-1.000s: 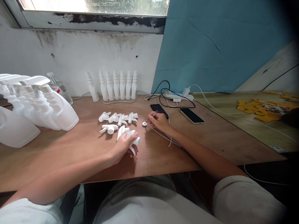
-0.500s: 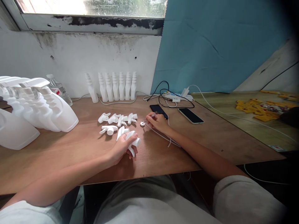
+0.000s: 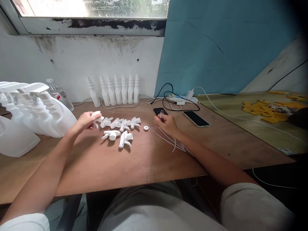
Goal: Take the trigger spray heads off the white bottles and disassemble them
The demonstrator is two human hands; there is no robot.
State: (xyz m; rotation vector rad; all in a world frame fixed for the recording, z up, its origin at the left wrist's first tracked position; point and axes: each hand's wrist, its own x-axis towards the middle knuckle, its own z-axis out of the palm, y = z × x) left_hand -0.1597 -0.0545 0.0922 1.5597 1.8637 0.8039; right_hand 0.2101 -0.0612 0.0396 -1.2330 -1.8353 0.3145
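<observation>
My left hand [image 3: 85,122] is closed around a white trigger spray head [image 3: 96,118] at the left end of a row of similar heads. Beside it in that row lies another spray head [image 3: 106,122], with several more to the right. Nearer to me lie two others, one spray head [image 3: 111,134] on the left and one spray head [image 3: 125,139] on the right. My right hand [image 3: 168,124] grips a slim screwdriver-like tool [image 3: 161,113], its clear handle upright and its thin shaft below. Left of that hand, a small white ring [image 3: 146,128] lies on the table.
White thin tubes [image 3: 174,144] lie under my right forearm. Two phones, a dark phone [image 3: 158,111] and a pale-edged phone [image 3: 196,119], lie behind and to the right. Large white bottles [image 3: 57,112] stand left; slim white bottles [image 3: 117,91] line the wall. A power strip [image 3: 185,99] trails cables.
My left hand has carried its spray head left and away from me, to the row's end. My right hand has drawn the tool off the white ring and tilted it upright.
</observation>
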